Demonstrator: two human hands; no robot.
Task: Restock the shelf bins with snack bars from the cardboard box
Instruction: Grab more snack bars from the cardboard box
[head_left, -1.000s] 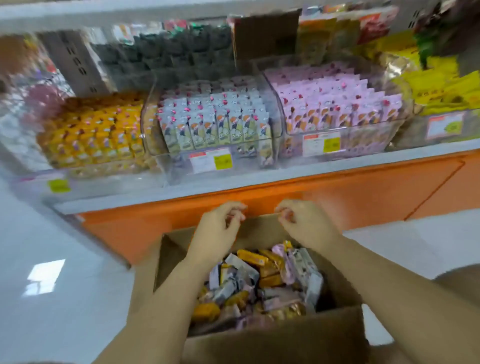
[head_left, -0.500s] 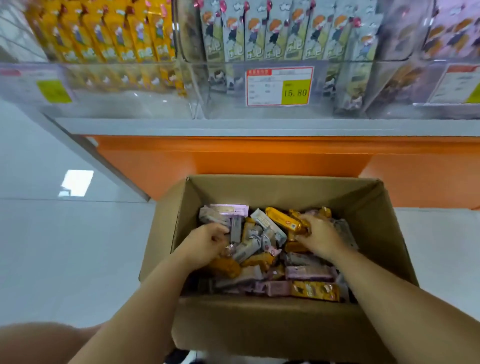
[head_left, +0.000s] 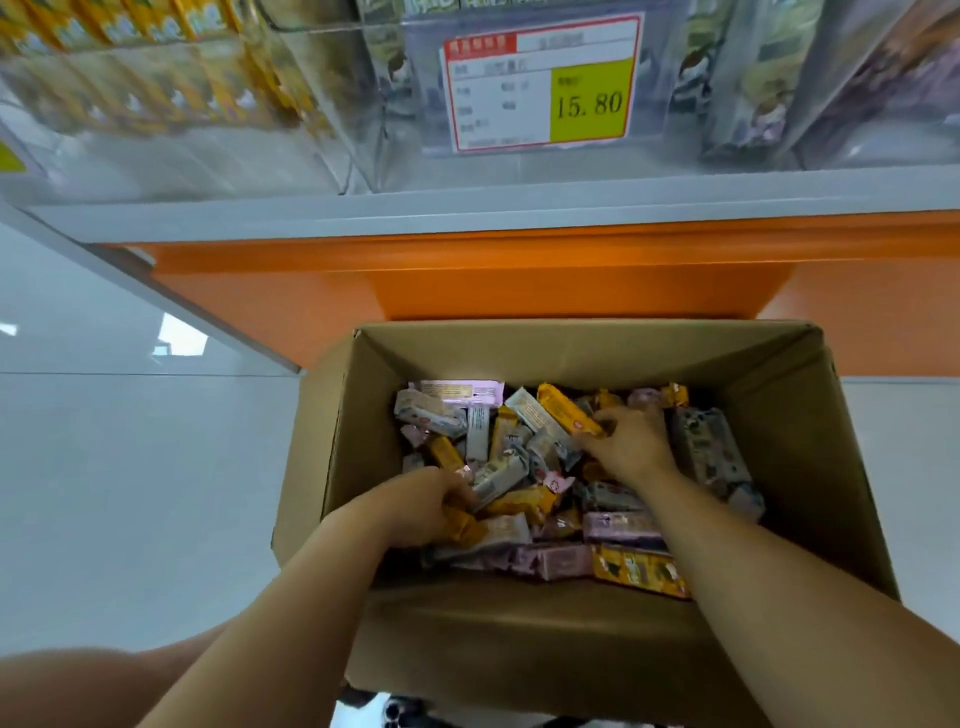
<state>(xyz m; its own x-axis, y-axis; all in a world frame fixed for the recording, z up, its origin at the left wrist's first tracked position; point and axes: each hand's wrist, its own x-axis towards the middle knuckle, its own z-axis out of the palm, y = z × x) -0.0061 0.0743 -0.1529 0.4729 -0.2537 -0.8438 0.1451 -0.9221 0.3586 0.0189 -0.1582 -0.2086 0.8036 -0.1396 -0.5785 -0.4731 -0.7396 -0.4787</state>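
An open cardboard box (head_left: 571, 353) stands on the floor below me, filled with several loose snack bars in yellow, grey and pink wrappers. My left hand (head_left: 415, 512) is down in the box's left side, its fingers curled round a yellow snack bar (head_left: 462, 525). My right hand (head_left: 631, 447) is deeper in the middle, fingers closing on another yellow bar (head_left: 569, 413). Above, clear shelf bins (head_left: 322, 104) hold standing rows of yellow bars on the left and grey ones in the middle.
A price tag reading 15.80 (head_left: 543, 83) hangs on the middle bin. A grey shelf edge (head_left: 493, 208) and an orange base panel (head_left: 519, 280) run behind the box. Glossy white floor (head_left: 130, 467) lies to the left and right. My knee (head_left: 78, 686) shows at bottom left.
My view has dropped from the shelf bins down to the box. Both hands went from the box's far rim into the bars; the left one has moved nearer and closed on a yellow bar.
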